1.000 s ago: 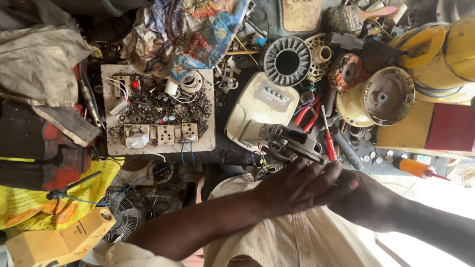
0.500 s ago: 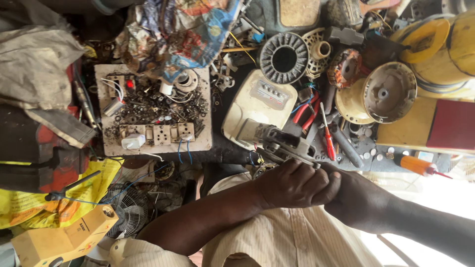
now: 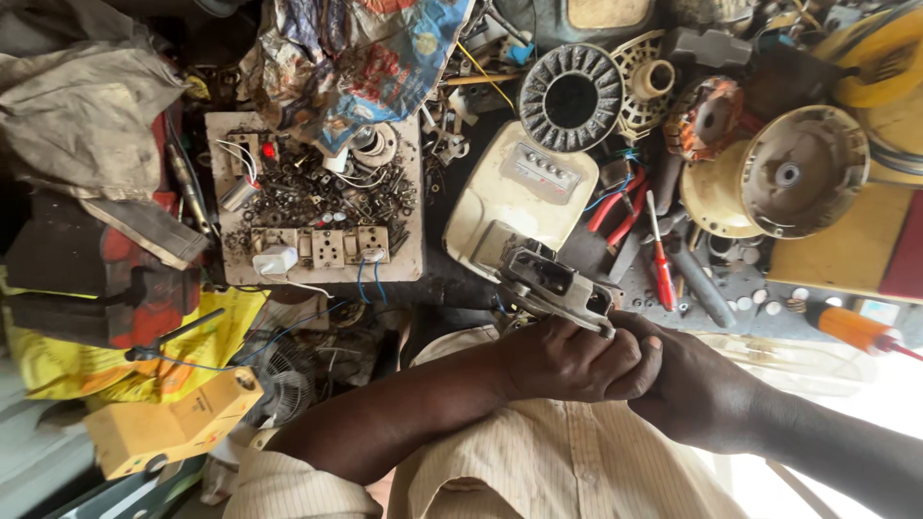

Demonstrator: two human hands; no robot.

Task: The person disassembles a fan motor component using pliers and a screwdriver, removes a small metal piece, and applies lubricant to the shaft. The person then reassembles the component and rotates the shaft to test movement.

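My left hand point(image 3: 577, 363) and my right hand point(image 3: 694, 386) are clasped together at the near edge of a cluttered workbench point(image 3: 452, 279). Both close around the lower end of a grey metal bracket-like part point(image 3: 550, 281), which sticks out above my fingers and leans toward a cream plastic housing point(image 3: 514, 197). My right hand wraps partly over the left. The gripped end of the part is hidden inside my fists. My striped shirt point(image 3: 538, 461) fills the bottom of the view.
A board with switches, sockets and loose screws point(image 3: 317, 207) lies to the left. Red-handled pliers point(image 3: 615, 207), a red screwdriver point(image 3: 661, 259), a round grille point(image 3: 571, 98), a motor winding point(image 3: 710, 117) and a cream round motor cover point(image 3: 793, 173) crowd the right. A yellow box point(image 3: 168, 428) sits lower left.
Both hands have drawn closer together and closed more tightly, and the grey metal part now stands out above the fingers. The view has shifted slightly.
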